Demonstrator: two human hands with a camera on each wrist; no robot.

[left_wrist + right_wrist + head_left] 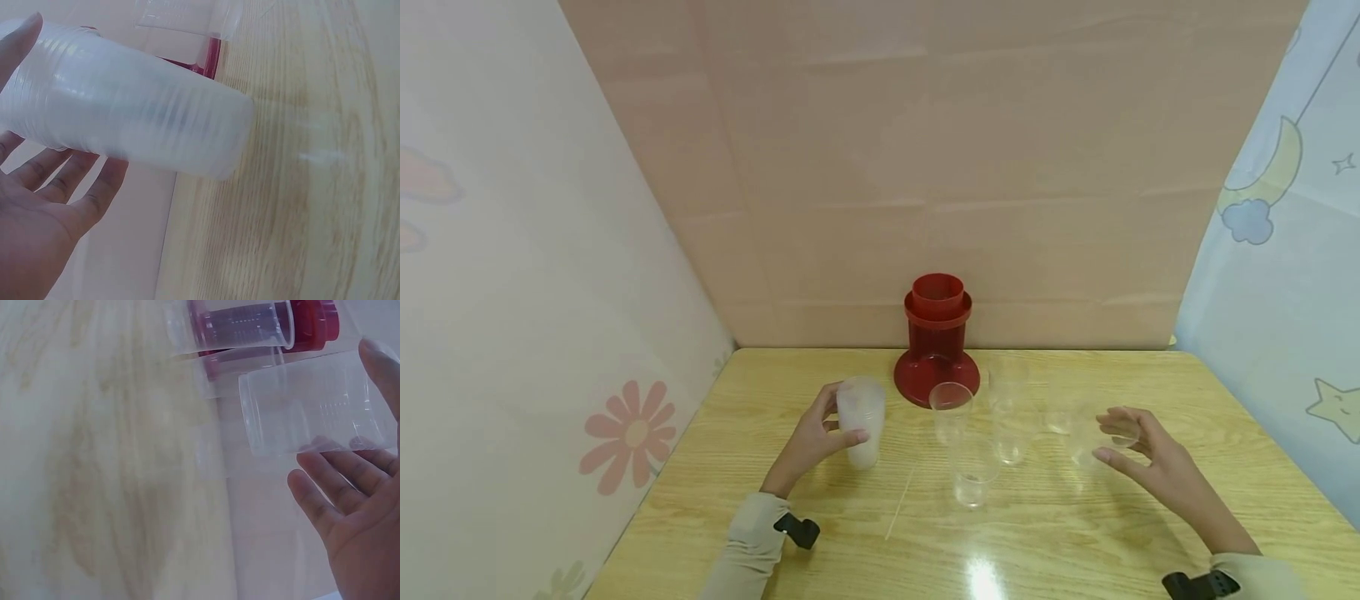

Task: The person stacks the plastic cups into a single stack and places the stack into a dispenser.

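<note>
A stack of nested clear plastic cups [862, 421] is gripped by my left hand [814, 437], with the thumb on the near side and the fingers behind. The left wrist view shows the many rims of this stack [144, 103] close up. On the right, my right hand [1150, 462] holds a single clear plastic cup [312, 406] between the thumb and the fingers, around its rim end. Several more clear cups stand between the hands, among them one cup [951, 417] near the middle and another cup [973, 475] closer to me.
A red tube-shaped stand [937, 342] with a wide round base stands at the back middle of the wooden table [820, 533]. A thin pale line [898, 504] lies in front of the cups. Behind rises a beige covering [925, 167]; patterned walls flank both sides.
</note>
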